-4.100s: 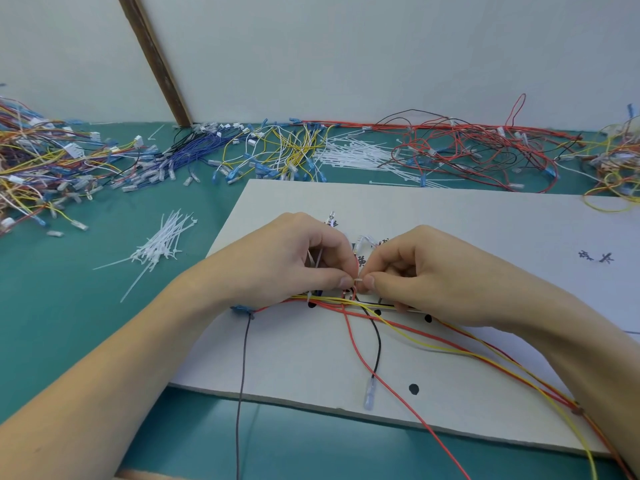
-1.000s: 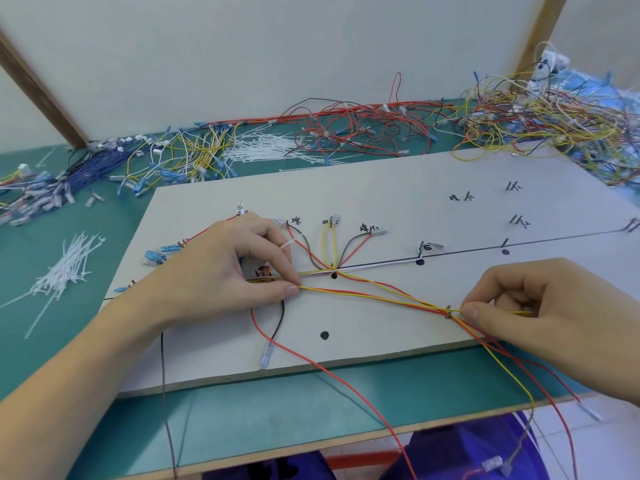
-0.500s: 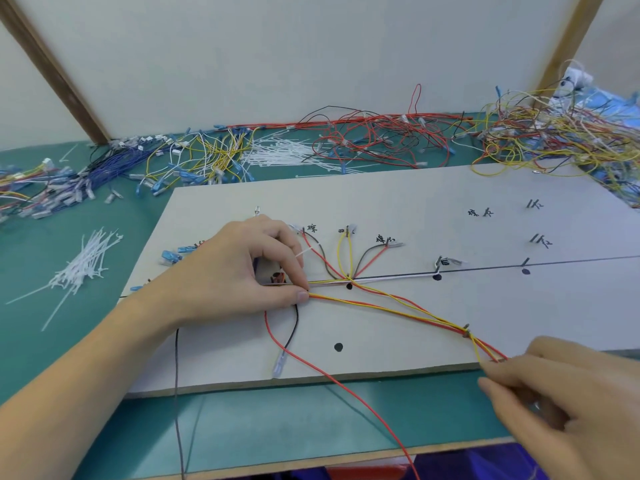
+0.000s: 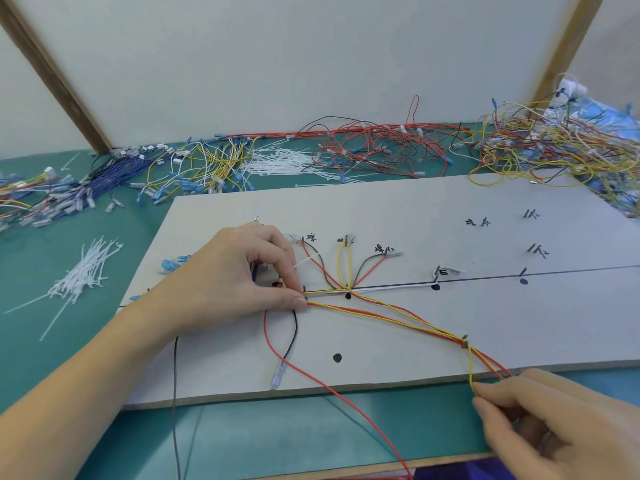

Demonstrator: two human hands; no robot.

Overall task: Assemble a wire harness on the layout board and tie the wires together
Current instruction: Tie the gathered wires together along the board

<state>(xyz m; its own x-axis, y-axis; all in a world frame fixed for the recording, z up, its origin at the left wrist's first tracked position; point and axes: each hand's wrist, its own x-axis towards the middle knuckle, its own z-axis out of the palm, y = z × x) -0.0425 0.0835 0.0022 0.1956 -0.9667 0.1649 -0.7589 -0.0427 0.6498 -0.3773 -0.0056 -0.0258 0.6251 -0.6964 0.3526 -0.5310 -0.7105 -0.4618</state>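
Since a second ago our right hand (image 4: 554, 420) has slid down off the layout board (image 4: 415, 220), fingers pinching the red and yellow wires (image 4: 391, 315) taut. Left hand (image 4: 239, 282) pinches the bundle at the first peg. Left branches look routed, the right-side pegs are bare, so plenty of tying remains.

Green worktop (image 4: 52, 358). White wall panel (image 4: 311, 64) behind it. Two slanted wooden battens: left (image 4: 52, 74), right (image 4: 568, 46). Blue fabric (image 4: 491, 474) at lower edge.
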